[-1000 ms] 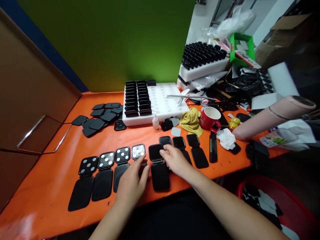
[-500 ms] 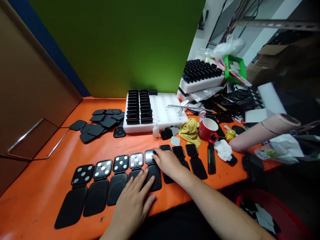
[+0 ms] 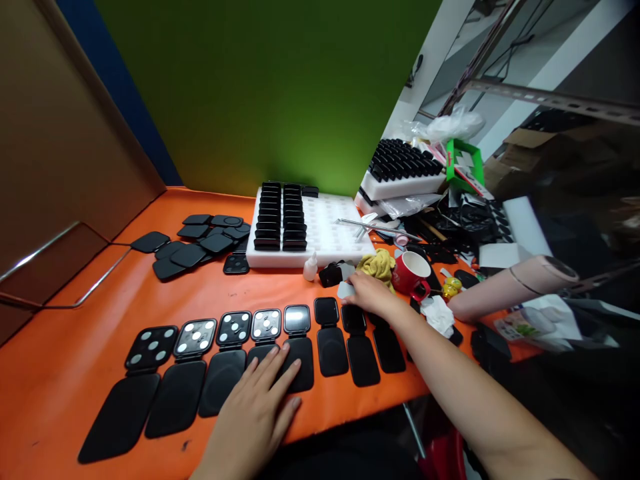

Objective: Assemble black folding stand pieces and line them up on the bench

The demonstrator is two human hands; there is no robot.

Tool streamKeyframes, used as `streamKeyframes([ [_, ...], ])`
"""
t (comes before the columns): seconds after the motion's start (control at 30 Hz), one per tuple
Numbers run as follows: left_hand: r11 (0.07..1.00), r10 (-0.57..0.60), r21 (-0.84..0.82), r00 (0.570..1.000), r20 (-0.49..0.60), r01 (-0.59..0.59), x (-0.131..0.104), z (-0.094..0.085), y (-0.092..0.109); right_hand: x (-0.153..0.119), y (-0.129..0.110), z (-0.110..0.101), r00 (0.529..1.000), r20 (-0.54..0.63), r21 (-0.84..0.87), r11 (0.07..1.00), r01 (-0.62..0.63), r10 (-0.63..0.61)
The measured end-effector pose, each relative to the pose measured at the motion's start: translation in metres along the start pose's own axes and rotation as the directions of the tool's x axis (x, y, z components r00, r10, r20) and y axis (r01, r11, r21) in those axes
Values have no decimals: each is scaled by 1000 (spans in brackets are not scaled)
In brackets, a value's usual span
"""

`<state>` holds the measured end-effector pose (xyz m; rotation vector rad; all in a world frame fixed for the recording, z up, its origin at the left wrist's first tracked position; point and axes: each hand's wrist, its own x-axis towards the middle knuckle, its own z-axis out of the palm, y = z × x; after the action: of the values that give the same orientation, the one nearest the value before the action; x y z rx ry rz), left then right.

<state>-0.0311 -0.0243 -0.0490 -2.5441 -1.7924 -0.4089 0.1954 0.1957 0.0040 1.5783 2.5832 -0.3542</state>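
Note:
My left hand (image 3: 250, 407) lies flat with fingers spread over two hinged black panels, its fingertips on the lower flap (image 3: 300, 367) of one. My right hand (image 3: 373, 293) reaches across the row and pinches a small pale grey square plate (image 3: 344, 290) by its edge. Below that hand lie hinged panels with plain black upper squares, such as this upper square (image 3: 327, 311). A shiny square plate (image 3: 297, 319) covers one upper square near my left fingers. Further left, the upper squares carry white round dots, as on this dotted square (image 3: 235, 328).
A white foam tray (image 3: 320, 258) holds upright black pieces at the back. Loose black panels (image 3: 190, 253) are piled left of it. A small dropper bottle (image 3: 311, 268), a yellow cloth (image 3: 379, 265), a red mug (image 3: 413, 273) and a pink tumbler (image 3: 515, 288) crowd the right side.
My right hand has left the shiny square plate and moved right and away from me to the pale grey plate. My left hand stays on the panels. The view has shifted slightly.

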Motion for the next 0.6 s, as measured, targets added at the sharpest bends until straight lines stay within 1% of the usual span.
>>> streamKeyframes([
  [0.13, 1000, -13, -6, 1000, 5, 13, 0, -2, 1, -2, -4, -2, 998, 2, -56, 996, 65, -65],
  [0.23, 1000, -25, -12, 999, 29, 25, -1, -5, 2, -7, -4, -4, 995, -16, -80, 992, 101, -102],
  [0.3, 999, -32, -27, 999, 38, 33, -2, -7, 2, -11, -5, -7, 993, -53, -88, 991, 100, -105],
  [0.37, 998, -38, -49, 998, 44, 40, -1, -9, 3, -15, -9, -10, 989, -116, -88, 993, 77, -87],
  [0.43, 997, -44, -69, 998, 46, 47, -1, -10, 3, -20, -20, -14, 982, -177, -81, 995, 57, -70],
  [0.47, 996, -48, -78, 998, 46, 52, -1, -10, 3, -22, -29, -15, 978, -195, -61, 996, 68, -78],
  [0.53, 994, -55, -92, 997, 54, 60, 0, -11, 3, -23, -50, -15, 968, -195, 48, 985, 168, -155],
  [0.6, 992, -62, -104, 996, 67, 69, 0, -12, 4, -20, -75, -12, 947, -169, 217, 926, 308, -275],
])
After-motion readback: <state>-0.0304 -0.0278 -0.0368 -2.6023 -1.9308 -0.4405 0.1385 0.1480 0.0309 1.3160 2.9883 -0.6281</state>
